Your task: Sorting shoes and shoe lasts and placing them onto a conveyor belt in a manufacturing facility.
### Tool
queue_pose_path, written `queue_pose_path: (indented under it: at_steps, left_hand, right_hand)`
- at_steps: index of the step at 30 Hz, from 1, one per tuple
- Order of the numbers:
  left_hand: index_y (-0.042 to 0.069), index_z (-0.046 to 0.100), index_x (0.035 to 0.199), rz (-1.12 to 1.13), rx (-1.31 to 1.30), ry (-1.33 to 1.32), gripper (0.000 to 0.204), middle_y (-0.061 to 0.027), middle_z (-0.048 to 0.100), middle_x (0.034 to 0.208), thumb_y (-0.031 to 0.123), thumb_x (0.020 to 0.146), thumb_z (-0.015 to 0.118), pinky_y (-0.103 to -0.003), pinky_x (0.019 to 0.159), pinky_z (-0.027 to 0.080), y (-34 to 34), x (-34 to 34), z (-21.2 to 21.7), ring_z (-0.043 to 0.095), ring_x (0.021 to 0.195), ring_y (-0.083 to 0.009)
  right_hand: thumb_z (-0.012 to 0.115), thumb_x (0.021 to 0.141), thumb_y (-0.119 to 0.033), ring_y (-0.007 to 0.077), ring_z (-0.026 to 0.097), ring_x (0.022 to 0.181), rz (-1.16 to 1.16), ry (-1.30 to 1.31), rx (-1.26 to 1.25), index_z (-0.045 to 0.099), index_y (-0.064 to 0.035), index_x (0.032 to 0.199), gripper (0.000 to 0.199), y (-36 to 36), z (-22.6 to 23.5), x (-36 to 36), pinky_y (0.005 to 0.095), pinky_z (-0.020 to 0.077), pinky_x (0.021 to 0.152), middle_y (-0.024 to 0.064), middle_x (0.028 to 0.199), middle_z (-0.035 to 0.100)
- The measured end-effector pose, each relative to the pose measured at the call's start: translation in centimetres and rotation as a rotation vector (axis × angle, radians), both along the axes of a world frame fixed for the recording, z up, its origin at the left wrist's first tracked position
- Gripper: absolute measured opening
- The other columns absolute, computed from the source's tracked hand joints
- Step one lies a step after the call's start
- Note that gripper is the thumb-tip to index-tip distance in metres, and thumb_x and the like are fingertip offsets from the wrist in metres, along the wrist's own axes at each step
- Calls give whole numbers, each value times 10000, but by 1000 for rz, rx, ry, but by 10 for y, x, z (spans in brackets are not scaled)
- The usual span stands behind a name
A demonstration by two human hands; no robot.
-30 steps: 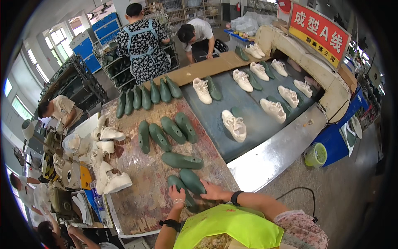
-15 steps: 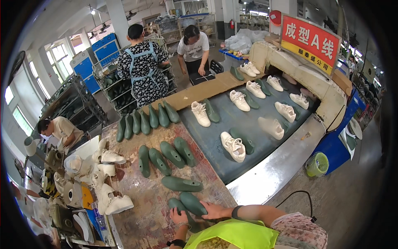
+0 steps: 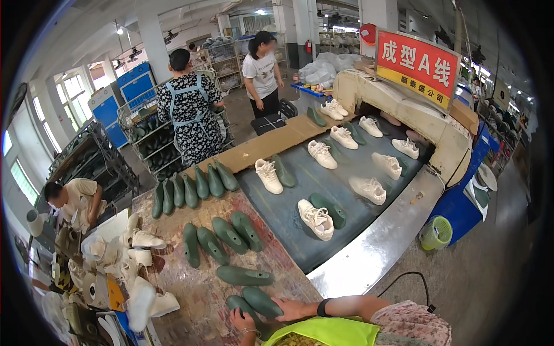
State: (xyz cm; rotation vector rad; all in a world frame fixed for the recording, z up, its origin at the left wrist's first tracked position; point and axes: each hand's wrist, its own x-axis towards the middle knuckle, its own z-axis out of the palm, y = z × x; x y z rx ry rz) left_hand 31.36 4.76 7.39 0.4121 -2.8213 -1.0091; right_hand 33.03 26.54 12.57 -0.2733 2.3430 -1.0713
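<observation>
Two green shoe lasts lie side by side at the near edge of the worn table. My left hand grips the left shoe last near its close end, its lower part hidden by the hand and wrist. My right hand holds the end of the right shoe last. Just beyond them, another green last lies crosswise. Several more lasts form a row farther up, and a second row of lasts stands along the cardboard strip.
Right of the table, a dark conveyor carries white sneakers beside green lasts, leading into a cream machine housing. White shoes crowd the table's left side. A green basket stands at right. Co-workers are beyond and at left.
My view has shifted, so the table and conveyor sit lower and further left. Both hands stay on the same two lasts. A co-worker at the back has straightened up from bending.
</observation>
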Motion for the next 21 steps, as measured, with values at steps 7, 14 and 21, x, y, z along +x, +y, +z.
queue_pose_path:
  at_steps: [7, 14, 21]
  left_hand:
    - [-12, 569, 1091, 21, -7, -74, 373, -233, 448, 1264, 107, 739, 554, -490, 997, 307, 1, -3, 6, 390, 1170, -401]
    - [-24, 557, 1086, 26, -8, -69, 362, -222, 445, 1262, 80, 739, 553, -500, 975, 319, 2, -1, 5, 397, 1150, -403]
    - [-22, 560, 1066, -10, -23, 32, 356, -226, 465, 1223, 80, 725, 553, -486, 966, 329, -4, 2, -5, 425, 1106, -412]
  right_hand:
    - [599, 748, -450, 431, 462, 1115, -6, 20, -38, 103, -99, 1421, 907, 1, -6, 4, 451, 412, 906, 280, 1305, 377]
    - [582, 755, -426, 444, 449, 1123, 38, -32, -9, 74, -44, 1419, 919, 1, 4, 0, 457, 398, 927, 305, 1318, 344]
    - [582, 755, -428, 442, 454, 1118, 18, -22, -7, 87, -41, 1414, 911, -1, 8, 3, 458, 404, 920, 296, 1317, 351]
